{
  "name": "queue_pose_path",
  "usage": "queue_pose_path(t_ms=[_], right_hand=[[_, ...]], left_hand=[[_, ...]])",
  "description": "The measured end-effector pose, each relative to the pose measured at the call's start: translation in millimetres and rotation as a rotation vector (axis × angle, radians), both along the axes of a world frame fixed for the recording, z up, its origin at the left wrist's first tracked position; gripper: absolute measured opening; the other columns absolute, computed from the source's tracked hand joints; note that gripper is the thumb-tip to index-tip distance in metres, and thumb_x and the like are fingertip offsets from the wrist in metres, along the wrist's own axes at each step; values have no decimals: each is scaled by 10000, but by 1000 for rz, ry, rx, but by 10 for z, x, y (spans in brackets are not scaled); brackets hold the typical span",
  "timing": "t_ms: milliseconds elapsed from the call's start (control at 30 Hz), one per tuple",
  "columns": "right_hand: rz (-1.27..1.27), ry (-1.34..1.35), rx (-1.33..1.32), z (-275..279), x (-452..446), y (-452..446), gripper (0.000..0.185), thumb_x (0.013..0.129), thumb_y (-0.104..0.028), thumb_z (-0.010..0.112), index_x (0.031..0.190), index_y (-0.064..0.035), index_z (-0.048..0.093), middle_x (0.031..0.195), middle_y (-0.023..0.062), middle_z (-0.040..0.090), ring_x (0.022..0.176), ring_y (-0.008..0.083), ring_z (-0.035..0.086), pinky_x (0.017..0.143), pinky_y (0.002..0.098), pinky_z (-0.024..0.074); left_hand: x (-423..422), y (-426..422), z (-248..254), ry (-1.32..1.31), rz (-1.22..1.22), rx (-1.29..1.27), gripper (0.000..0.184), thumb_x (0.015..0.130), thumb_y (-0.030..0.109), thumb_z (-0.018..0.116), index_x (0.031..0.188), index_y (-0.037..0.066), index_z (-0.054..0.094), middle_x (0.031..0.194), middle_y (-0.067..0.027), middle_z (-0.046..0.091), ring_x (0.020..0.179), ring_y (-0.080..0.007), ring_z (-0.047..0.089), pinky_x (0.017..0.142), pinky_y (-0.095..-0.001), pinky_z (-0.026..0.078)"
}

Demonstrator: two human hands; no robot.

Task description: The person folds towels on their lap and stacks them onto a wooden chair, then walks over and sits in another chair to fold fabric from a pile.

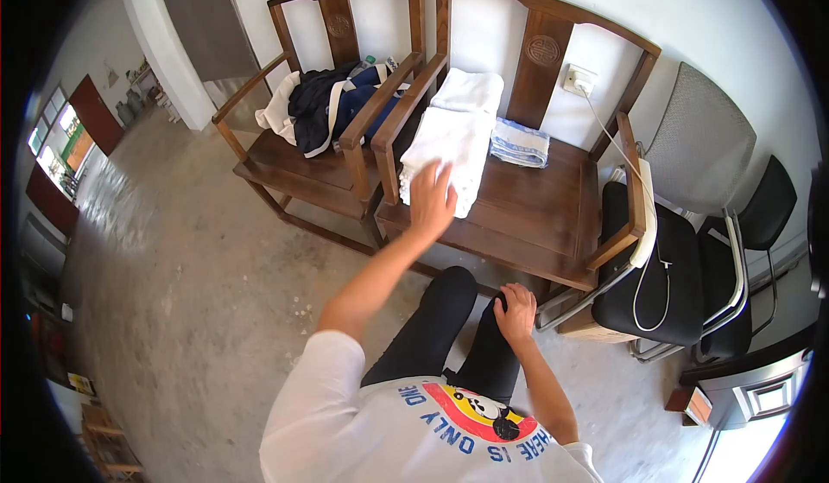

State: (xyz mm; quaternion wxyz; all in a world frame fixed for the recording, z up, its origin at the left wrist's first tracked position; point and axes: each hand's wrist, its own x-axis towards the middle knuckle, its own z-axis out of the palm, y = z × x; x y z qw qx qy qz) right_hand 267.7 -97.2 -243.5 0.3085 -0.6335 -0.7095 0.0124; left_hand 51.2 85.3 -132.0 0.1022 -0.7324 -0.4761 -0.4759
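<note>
A stack of folded white towels (451, 130) lies on the left part of a dark wooden chair seat (540, 211). My left hand (432, 200) is at the near edge of this stack, palm down with its fingers somewhat apart. Whether the fingertips press on the cloth I cannot tell. My right hand (516, 313) rests on my right knee, fingers stretched out and holding nothing. Beside the white stack, against the chair back, is a folded blue-and-white towel (520, 143).
To the left, a second wooden armchair (298, 165) holds a heap of dark and cream cloth (324, 107). Black chairs (658, 280) stand to the right, with a white cable (615, 142) running from a wall socket (580, 80). Concrete floor (190, 310) stretches left.
</note>
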Motion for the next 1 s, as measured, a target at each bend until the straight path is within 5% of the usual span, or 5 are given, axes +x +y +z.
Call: queue_pose_path(t_ms=[67,133,400,533,1000], right_hand=[[-7,-2,-4,-16,-19,8,269,767,-183,654,1017,-85,643,1108,61,602,1144,263,513,998,482,354],[-7,-17,-13,-23,-24,23,268,764,-187,656,1013,-87,644,1105,62,599,1140,263,513,996,476,356],[-63,-119,-104,39,-239,72,267,765,-201,653,1014,-105,651,1112,39,585,1143,249,505,944,526,398],[-115,-148,-232,41,-323,48,322,796,-258,615,1090,-129,633,1218,46,540,1251,242,415,937,614,380],[-121,37,-318,279,-183,-392,563,797,-329,646,1320,-187,491,1413,95,355,1337,340,279,879,591,453]], left_hand=[[90,-548,-509,2,-43,-255,416,812,128,575,1208,6,533,1205,-224,506,1132,-380,474,934,-486,365],[146,-1292,-1193,233,-163,-446,600,819,338,618,1328,72,443,1244,-231,490,1139,-401,488,958,-488,382],[-219,-1837,-1300,-135,-145,-974,885,803,521,632,1470,117,214,1332,-238,451,1201,-395,479,970,-449,417],[-299,-1783,-1362,-189,-172,-957,910,805,519,632,1462,57,203,1363,-247,427,1220,-394,466,978,-444,411],[-42,-2358,-775,84,-160,-779,972,727,313,744,1465,51,169,1302,-243,438,1158,-411,484,933,-436,439]])
